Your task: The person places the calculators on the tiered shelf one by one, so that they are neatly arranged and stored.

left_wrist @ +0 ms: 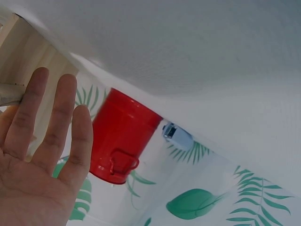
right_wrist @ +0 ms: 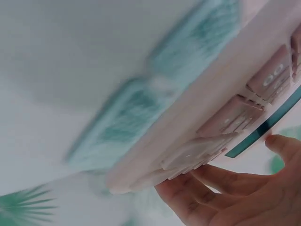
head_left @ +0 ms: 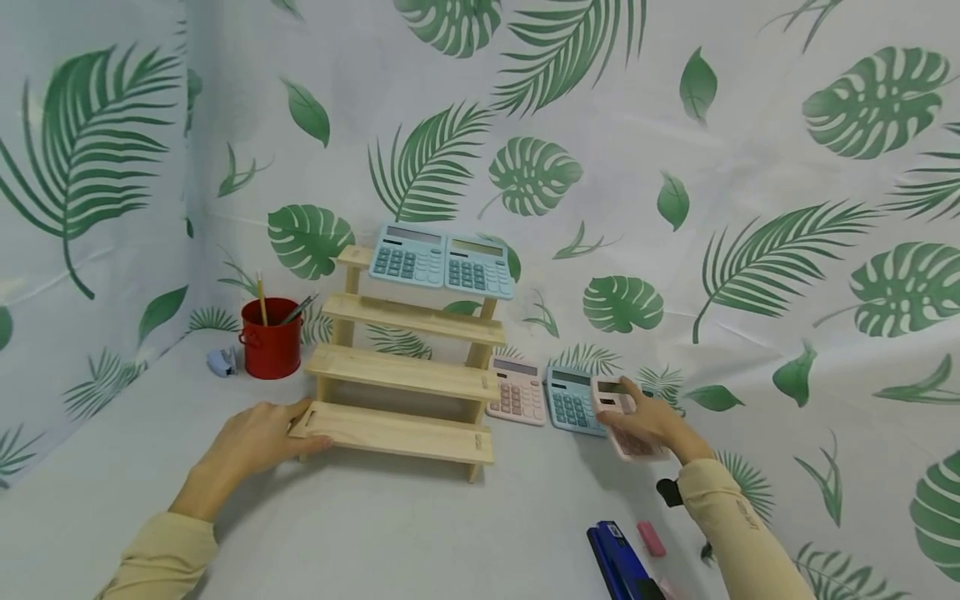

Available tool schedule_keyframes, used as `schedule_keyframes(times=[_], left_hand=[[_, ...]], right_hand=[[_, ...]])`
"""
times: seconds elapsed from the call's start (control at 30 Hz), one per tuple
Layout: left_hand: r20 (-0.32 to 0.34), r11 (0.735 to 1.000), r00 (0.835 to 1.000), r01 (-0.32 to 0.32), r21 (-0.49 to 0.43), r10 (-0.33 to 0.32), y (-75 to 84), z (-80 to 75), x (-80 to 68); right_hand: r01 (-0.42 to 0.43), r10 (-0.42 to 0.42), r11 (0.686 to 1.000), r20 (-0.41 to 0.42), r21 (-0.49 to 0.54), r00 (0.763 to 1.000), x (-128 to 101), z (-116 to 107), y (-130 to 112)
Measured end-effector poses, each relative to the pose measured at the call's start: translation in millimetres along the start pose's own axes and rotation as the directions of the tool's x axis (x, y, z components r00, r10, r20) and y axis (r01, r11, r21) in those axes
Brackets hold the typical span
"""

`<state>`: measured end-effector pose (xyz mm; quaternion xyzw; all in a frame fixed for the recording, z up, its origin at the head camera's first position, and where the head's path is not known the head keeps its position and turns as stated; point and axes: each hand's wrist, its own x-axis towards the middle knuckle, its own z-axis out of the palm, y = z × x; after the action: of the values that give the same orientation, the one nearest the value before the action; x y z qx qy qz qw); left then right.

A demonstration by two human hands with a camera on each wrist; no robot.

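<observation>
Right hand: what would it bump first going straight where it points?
The right hand, holding a pink calculator, would probably meet the blue calculator just left of it, though the hand's height is unclear.

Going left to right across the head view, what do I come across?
Small pale-blue item, red bucket, wooden rack, pink calculator on the table, blue calculator beside it, second pink calculator in the right hand.

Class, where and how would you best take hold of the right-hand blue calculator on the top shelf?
Probably grip the right-hand blue calculator by its right edge, coming from the right, thumb on the keyed face: it is flat, and that edge is free atop the wooden stand, while its left edge lies beside a second calculator.
</observation>
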<state>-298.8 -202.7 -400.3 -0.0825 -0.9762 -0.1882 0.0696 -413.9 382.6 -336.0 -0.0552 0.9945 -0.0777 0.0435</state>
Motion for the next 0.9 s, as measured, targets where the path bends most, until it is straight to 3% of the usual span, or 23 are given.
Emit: schedule_keyframes(times=[0.27, 0.6, 0.77, 0.9], left_hand=[[-0.003, 1.000, 1.000, -0.003, 0.005, 0.003, -1.0, 0.3, 0.9], [0.000, 1.000, 1.000, 0.004, 0.008, -0.004, -1.5, 1.8, 1.3], [0.005, 1.000, 1.000, 0.000, -0.004, 0.000, -0.1, 1.8, 1.0], [-0.001, 1.000, 1.000, 0.003, -0.004, -0.003, 1.2, 1.6, 0.5]], right_hand=[[0.154, -0.153, 0.988, -0.056, 0.011, 0.987, 0, -22, -79], [0.352, -0.355, 0.935, -0.096, -0.044, 0.930, 4, -36, -168], [0.397, -0.400, 0.917, -0.095, -0.046, 0.912, 9, -42, -199], [0.387, -0.394, 0.919, -0.095, -0.081, 0.914, 13, -46, -220]])
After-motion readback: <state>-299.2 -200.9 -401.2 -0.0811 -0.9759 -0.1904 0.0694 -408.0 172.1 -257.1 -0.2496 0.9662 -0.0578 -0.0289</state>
